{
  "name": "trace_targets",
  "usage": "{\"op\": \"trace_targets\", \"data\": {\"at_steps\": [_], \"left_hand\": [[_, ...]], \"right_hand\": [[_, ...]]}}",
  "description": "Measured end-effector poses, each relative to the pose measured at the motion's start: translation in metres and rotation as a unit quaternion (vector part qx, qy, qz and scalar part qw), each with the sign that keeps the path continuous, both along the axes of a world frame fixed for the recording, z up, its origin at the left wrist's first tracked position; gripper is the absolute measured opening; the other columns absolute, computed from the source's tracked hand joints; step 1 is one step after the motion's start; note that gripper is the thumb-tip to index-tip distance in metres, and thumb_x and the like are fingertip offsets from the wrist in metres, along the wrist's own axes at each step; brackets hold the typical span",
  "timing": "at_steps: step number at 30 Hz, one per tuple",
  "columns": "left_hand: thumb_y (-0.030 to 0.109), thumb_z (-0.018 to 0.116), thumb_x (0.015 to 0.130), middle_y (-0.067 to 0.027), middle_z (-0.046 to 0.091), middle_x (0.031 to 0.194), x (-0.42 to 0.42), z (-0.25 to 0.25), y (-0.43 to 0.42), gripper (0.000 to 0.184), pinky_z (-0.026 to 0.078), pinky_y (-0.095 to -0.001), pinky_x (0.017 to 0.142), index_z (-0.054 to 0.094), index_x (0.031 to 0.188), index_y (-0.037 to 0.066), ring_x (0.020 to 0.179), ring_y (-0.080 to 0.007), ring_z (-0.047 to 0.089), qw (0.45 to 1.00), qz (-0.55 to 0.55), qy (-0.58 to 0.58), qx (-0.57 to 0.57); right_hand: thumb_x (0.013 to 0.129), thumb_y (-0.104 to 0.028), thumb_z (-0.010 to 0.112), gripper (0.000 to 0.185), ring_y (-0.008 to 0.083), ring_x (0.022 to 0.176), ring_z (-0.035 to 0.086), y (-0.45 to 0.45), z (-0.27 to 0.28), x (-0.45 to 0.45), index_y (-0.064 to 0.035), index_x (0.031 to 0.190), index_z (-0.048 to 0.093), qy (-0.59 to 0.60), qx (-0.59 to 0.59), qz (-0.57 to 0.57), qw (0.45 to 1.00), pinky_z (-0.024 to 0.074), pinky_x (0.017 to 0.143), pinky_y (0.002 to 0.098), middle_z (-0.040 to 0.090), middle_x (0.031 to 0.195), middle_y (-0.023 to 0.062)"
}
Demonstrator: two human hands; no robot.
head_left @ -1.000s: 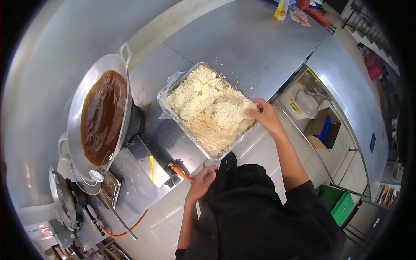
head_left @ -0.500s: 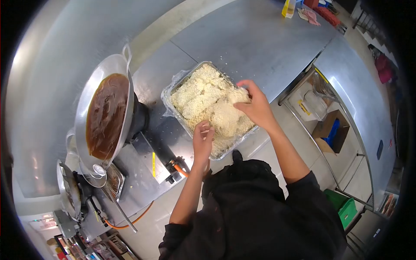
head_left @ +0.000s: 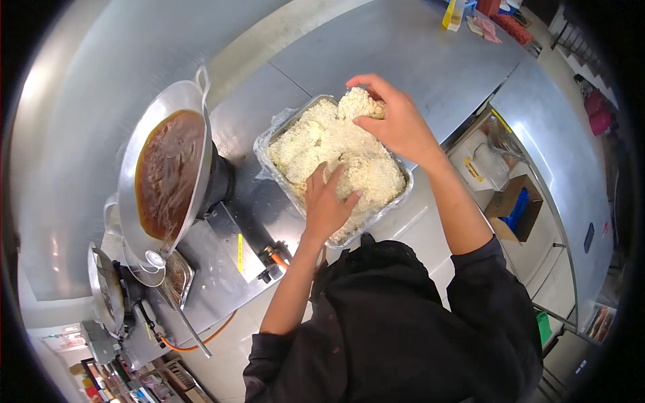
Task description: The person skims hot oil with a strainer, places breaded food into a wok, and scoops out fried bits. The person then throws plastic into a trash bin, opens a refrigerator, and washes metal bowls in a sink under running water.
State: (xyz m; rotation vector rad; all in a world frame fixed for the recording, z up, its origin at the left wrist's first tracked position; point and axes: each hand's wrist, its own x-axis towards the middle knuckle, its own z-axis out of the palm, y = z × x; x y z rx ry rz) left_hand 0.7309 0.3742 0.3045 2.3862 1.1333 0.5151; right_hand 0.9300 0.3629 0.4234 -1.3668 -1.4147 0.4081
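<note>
A rectangular metal tray, lined with clear plastic, holds several pieces thickly coated in pale crumbs. At its far right corner my right hand grips a lumpy crumb-coated piece between thumb and fingers. My left hand lies over the near left part of the tray, fingers spread apart on the coated pieces. Whatever is inside the coating is hidden.
Left of the tray, a large wok of brown oil sits on a burner. A long-handled strainer rests by a small tray of crumbs. An orange hose runs along the front edge of the steel counter.
My right hand has moved up and left toward the tray's far corner with the coated piece. My left hand has shifted further over the tray and its fingers have spread.
</note>
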Motion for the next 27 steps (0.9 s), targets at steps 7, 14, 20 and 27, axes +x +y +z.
{"op": "trace_targets", "data": {"at_steps": [7, 14, 20, 27], "left_hand": [[0.020, 0.081, 0.067, -0.0128, 0.053, 0.110, 0.016, 0.008, -0.005, 0.052, 0.037, -0.0428, 0.092, 0.056, 0.109, 0.005, 0.112, -0.0285, 0.046, 0.999, -0.012, 0.009, -0.048], [0.010, 0.081, 0.064, -0.0143, 0.061, 0.082, 0.008, 0.008, 0.013, 0.041, 0.047, -0.0321, 0.077, 0.058, 0.097, 0.000, 0.083, -0.0214, 0.061, 0.971, -0.075, -0.075, -0.213], [0.014, 0.079, 0.067, -0.0195, 0.066, 0.099, 0.002, 0.040, 0.034, 0.043, 0.047, -0.0328, 0.086, 0.062, 0.104, -0.003, 0.095, -0.0277, 0.064, 0.985, -0.049, -0.053, -0.158], [0.006, 0.075, 0.069, -0.0185, 0.066, 0.095, -0.008, 0.087, 0.059, 0.030, 0.047, -0.0327, 0.083, 0.064, 0.096, -0.003, 0.091, -0.0286, 0.064, 0.993, -0.052, -0.084, -0.067]], "right_hand": [[0.074, -0.004, 0.063, 0.042, 0.0306, 0.089, 0.058, -0.007, -0.006, 0.009, -0.0074, 0.114, 0.052, -0.024, -0.020, -0.017, 0.999, 0.0452, 0.081, 0.0375, 0.060, 0.092, 0.0160], [0.073, -0.004, 0.063, 0.039, 0.0276, 0.084, 0.059, -0.020, -0.004, 0.020, -0.0041, 0.111, 0.054, 0.020, -0.060, -0.007, 0.998, 0.0458, 0.079, 0.0349, 0.062, 0.090, 0.0152], [0.071, -0.006, 0.068, 0.033, 0.0252, 0.079, 0.059, -0.034, -0.016, 0.033, 0.0036, 0.100, 0.058, 0.009, -0.103, -0.074, 0.992, 0.0456, 0.074, 0.0315, 0.061, 0.087, 0.0146], [0.067, -0.007, 0.072, 0.029, 0.0225, 0.084, 0.057, -0.058, -0.008, 0.050, 0.0058, 0.091, 0.061, -0.016, -0.181, 0.001, 0.983, 0.0437, 0.078, 0.0290, 0.061, 0.094, 0.0116]]}}
